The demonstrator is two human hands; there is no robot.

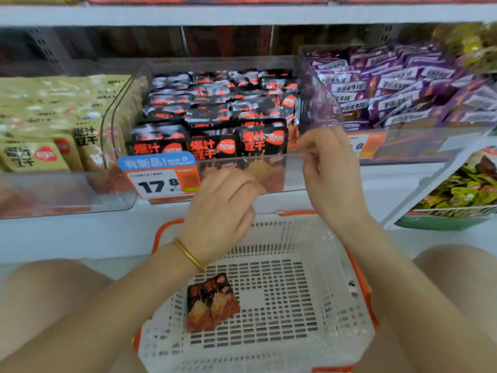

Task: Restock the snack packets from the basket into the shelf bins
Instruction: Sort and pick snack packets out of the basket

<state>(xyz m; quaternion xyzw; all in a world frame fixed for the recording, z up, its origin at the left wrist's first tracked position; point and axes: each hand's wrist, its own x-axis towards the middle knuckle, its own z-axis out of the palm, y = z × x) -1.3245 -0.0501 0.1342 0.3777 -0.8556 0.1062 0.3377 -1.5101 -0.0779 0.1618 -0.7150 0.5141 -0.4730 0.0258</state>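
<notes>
A white basket (282,238) with orange rims sits on the floor between my knees. One black and orange snack packet (211,302) lies on its bottom. The clear middle shelf bin (242,160) is packed with rows of the same black packets (215,117). My left hand (220,208) hovers in front of the bin's front wall, fingers loosely curled and holding nothing that I can see. My right hand (328,162) is at the bin's front right corner, its fingers touching the clear rim.
A bin of tan packets (48,125) stands to the left and a bin of purple packets (398,90) to the right. A price tag (161,176) reading 17.8 hangs on the middle bin. Green packets (462,192) lie in a lower bin at the right. A shelf board (242,14) runs overhead.
</notes>
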